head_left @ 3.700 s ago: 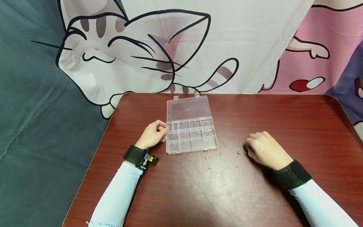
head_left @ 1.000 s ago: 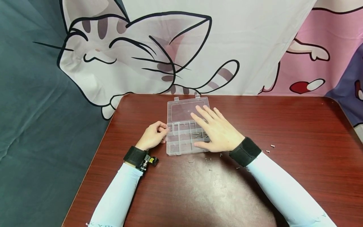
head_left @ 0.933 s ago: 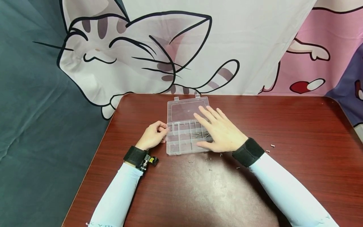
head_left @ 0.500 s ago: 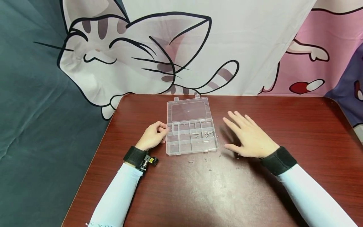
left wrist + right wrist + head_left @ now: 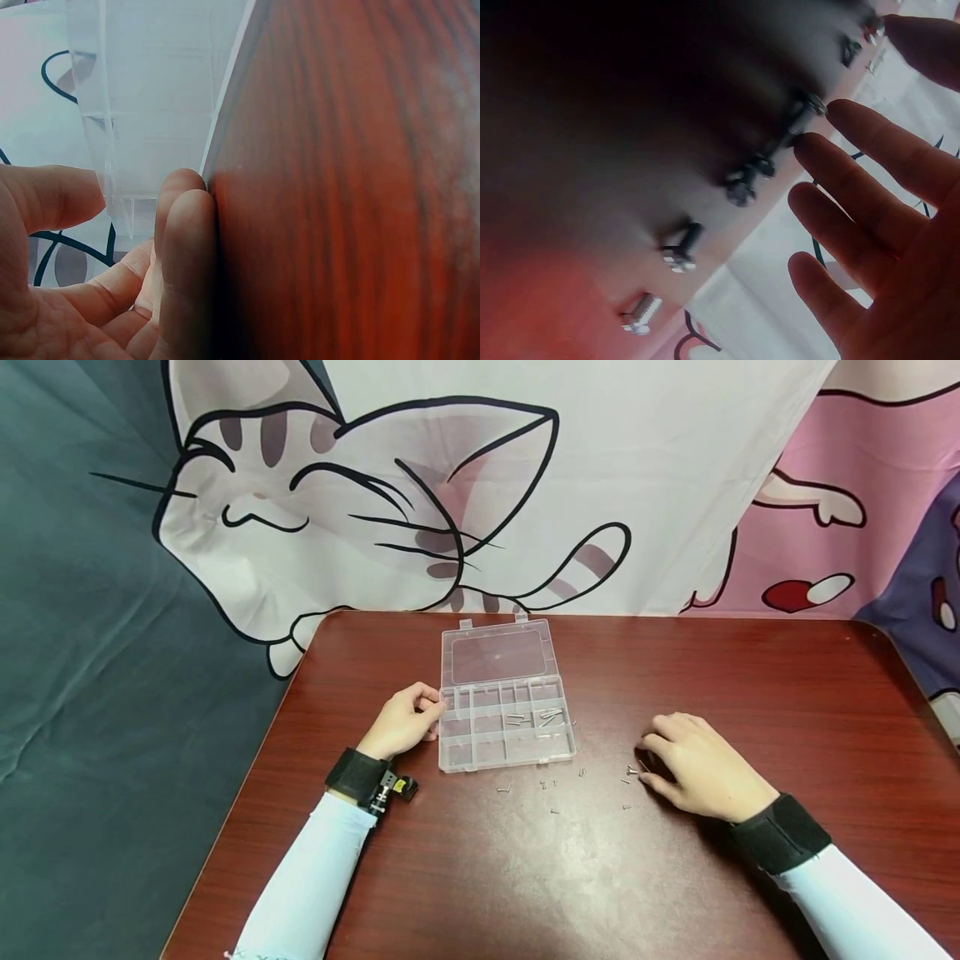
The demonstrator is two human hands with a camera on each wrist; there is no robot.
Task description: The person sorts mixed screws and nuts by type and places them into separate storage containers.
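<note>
A clear plastic compartment box [image 5: 491,747] lies on the table with its lid [image 5: 497,656] folded back. My left hand [image 5: 401,720] holds the box's left edge between thumb and fingers; the left wrist view shows the thumb [image 5: 64,196] on one side of the box wall. Several metal screws [image 5: 551,714] lie in compartments towards the right of the box. Low over the table on the right, my right hand [image 5: 701,768] reaches loose screws [image 5: 632,770] with fingers slightly bent and apart. In the right wrist view its fingertips are right at a cluster of screws [image 5: 739,184], gripping none.
More small screws [image 5: 504,789] are scattered on the brown table [image 5: 450,877] in front of the box. Two separate screws [image 5: 641,315] show in the right wrist view. A cat-print curtain [image 5: 360,560] hangs behind the table's far edge.
My right hand, spread over the box a second ago, has swung right and down to the loose screws, its fingers bending. My left hand stays at the box edge.
</note>
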